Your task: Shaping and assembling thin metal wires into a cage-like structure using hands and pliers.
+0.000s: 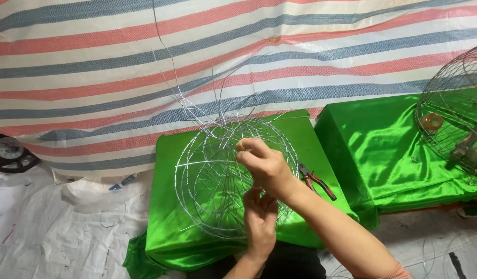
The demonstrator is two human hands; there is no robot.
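A round wire frame (218, 175) stands on a green satin-covered block (166, 227). The right hand (264, 168) is at the frame's upper right side, its fingers (247, 145) pinched closed on a thin wire strand. The left hand (260, 219), below it, grips the frame's wires. Red-handled pliers (315, 181) lie just right of the frame.
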